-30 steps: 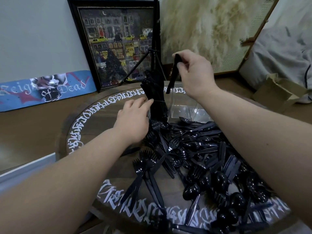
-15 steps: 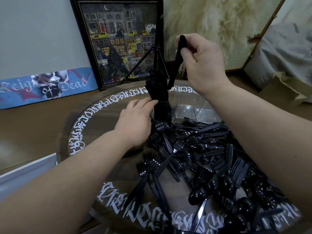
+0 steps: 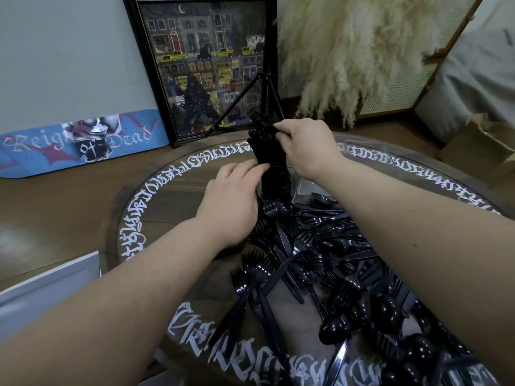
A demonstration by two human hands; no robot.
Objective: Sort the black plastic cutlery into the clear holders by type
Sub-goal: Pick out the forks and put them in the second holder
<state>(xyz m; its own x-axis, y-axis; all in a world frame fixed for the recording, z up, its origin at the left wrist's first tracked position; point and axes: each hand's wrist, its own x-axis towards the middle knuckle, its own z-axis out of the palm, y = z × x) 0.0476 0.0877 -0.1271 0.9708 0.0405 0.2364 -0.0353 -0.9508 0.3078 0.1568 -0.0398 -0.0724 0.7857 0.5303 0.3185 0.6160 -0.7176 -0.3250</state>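
A clear holder (image 3: 274, 176) packed with upright black cutlery stands at the far side of the round wooden table (image 3: 172, 207). My right hand (image 3: 303, 146) is at the top of that bundle, fingers curled and pinching a black cutlery piece (image 3: 264, 133) among the handles; which type it is I cannot tell. My left hand (image 3: 231, 201) lies against the holder's left side with fairly straight fingers touching it. An empty clear holder (image 3: 306, 188) sits just right of it, partly hidden by my right forearm. A big loose pile of black forks, spoons and knives (image 3: 334, 260) covers the table's near right.
Behind the table a framed city picture (image 3: 203, 68) leans on the wall, with a black tripod (image 3: 264, 101) and pampas grass (image 3: 354, 57) beside it. A blue skateboard deck (image 3: 80, 140) lies at the left, a cardboard box (image 3: 479, 146) at the right.
My right hand has come down from well above the table to the top of the filled holder, lowering the black piece in among the others. My left hand stayed at the holder's side.
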